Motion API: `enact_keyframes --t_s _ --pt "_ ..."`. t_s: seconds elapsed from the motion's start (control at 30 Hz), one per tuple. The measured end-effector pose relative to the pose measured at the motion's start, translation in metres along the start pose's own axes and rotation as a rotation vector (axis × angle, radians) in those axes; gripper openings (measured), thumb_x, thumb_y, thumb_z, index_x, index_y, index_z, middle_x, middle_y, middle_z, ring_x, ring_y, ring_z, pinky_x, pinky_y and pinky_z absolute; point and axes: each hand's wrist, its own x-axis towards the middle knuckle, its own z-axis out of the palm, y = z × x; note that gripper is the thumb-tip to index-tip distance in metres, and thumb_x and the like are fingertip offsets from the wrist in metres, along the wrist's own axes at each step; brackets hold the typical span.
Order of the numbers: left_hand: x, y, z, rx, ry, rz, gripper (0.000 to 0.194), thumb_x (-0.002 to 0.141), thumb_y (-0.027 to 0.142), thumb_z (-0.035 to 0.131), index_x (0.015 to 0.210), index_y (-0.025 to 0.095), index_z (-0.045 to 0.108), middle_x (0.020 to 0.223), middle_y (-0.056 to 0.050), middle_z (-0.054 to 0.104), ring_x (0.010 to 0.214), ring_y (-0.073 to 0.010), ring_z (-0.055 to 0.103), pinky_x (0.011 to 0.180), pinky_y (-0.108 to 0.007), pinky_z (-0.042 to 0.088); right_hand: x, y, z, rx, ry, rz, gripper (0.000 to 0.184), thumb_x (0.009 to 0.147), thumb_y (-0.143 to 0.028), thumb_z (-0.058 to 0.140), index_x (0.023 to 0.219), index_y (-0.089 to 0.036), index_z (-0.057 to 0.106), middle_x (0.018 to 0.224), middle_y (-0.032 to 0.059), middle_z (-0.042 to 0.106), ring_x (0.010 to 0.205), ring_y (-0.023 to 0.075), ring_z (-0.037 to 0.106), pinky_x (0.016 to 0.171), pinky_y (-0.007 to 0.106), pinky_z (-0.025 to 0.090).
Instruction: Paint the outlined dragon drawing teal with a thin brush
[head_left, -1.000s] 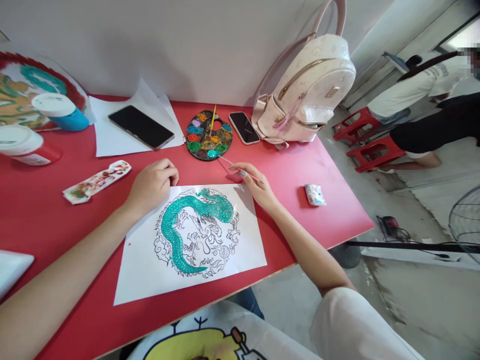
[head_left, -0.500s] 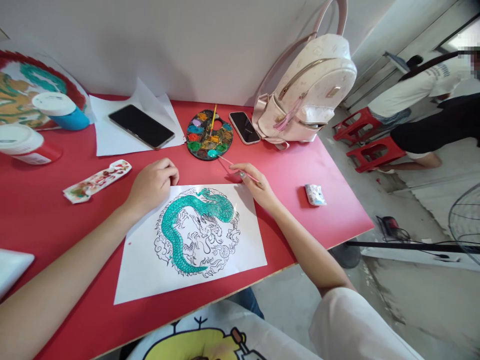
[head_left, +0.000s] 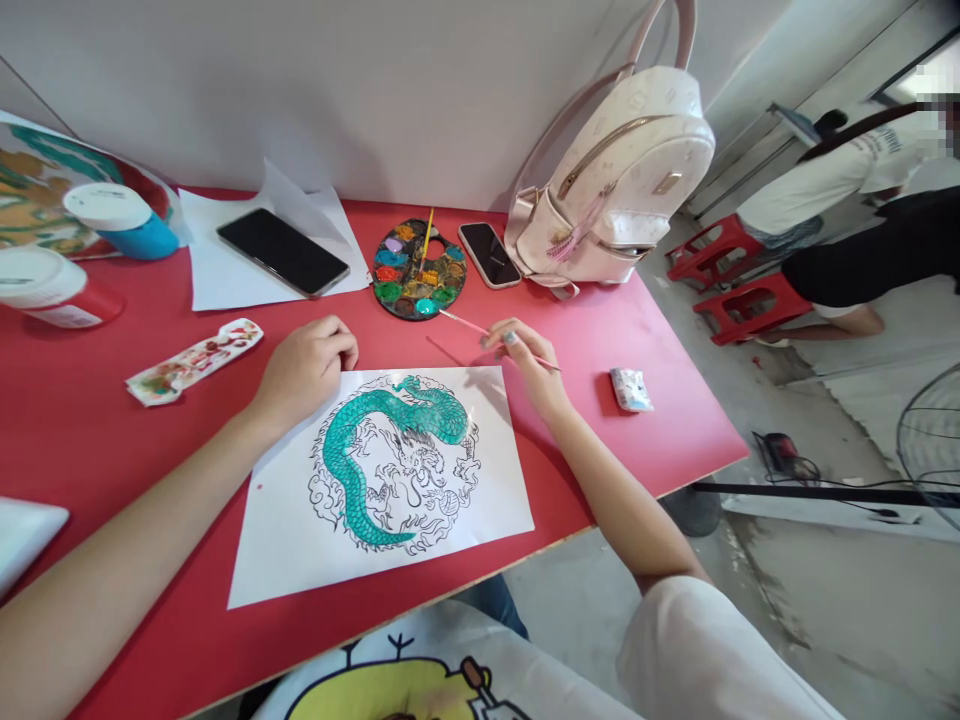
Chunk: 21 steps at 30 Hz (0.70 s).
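My right hand (head_left: 531, 362) grips a thin pink paintbrush (head_left: 471, 325), its tip at the edge of the paint palette (head_left: 409, 262) near the teal well. A second brush (head_left: 427, 238) with a yellow handle lies across that palette. Loosely curled, my left hand (head_left: 311, 362) rests at the upper left edge of a white sheet (head_left: 277, 560); its fingertips are partly hidden. Printed on the sheet is a round dragon drawing (head_left: 416, 460), its body painted teal while the head, claws and clouds are black outlines on white.
Left of the sheet lie a paint-stained tissue (head_left: 196, 362), two paint jars (head_left: 124, 220) and a phone (head_left: 283, 252) on papers. A second phone (head_left: 489, 255) and a backpack (head_left: 615, 180) stand behind; a small packet (head_left: 631, 390) is right. Two people sit on red stools (head_left: 750, 300).
My right hand has shifted right and slightly back, and its fingers have moved along the brush. The brush tip stays by the palette's edge. My left hand has not moved.
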Motion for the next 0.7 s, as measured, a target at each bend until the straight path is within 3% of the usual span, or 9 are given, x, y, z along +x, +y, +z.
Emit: enact_keyframes --t_s 0.1,0.23,0.43,0.7 --pt "0.0002 0.0003 0.0005 0.001 -0.003 -0.002 0.024 0.088 0.009 0.047 0.071 0.025 0.053 0.097 -0.007 0.068 0.09 -0.0269 0.064 0.077 -0.042 0.042 0.0038 -0.0023 -0.0039 0.12 0.076 0.027 0.078 0.111 -0.084 0.059 0.059 -0.027 0.058 0.069 0.0019 0.058 0.071 0.0195 0.061 0.075 0.039 0.054" --pt "0.0005 -0.0012 0.0016 0.011 0.0 -0.004 0.025 0.088 0.008 0.045 0.072 0.025 0.053 0.097 -0.007 0.069 0.09 -0.0268 0.064 0.078 -0.042 0.043 0.0065 -0.0064 -0.007 0.223 0.045 0.081 0.092 0.111 -0.092 0.048 0.047 -0.028 0.033 0.049 -0.0026 0.03 0.053 0.0174 0.039 0.064 0.042 0.042" --pt "0.0004 -0.0006 0.0004 -0.001 -0.003 -0.012 0.025 0.088 0.007 0.048 0.071 0.025 0.055 0.098 -0.007 0.071 0.091 -0.0266 0.065 0.079 -0.042 0.044 0.002 -0.0102 -0.0045 0.159 -0.024 0.135 0.094 0.108 -0.098 0.042 0.044 -0.031 0.029 0.043 -0.0038 0.018 0.049 0.0173 0.025 0.057 0.043 0.035" --pt "-0.0003 0.0036 -0.0012 -0.02 -0.003 -0.027 0.024 0.088 0.009 0.049 0.071 0.025 0.053 0.098 -0.008 0.07 0.091 -0.0269 0.063 0.08 -0.042 0.042 -0.0003 -0.0063 -0.0002 0.085 -0.062 0.184 0.092 0.102 -0.103 0.047 0.045 -0.033 0.029 0.041 -0.0031 0.019 0.049 0.0192 0.025 0.055 0.043 0.041"
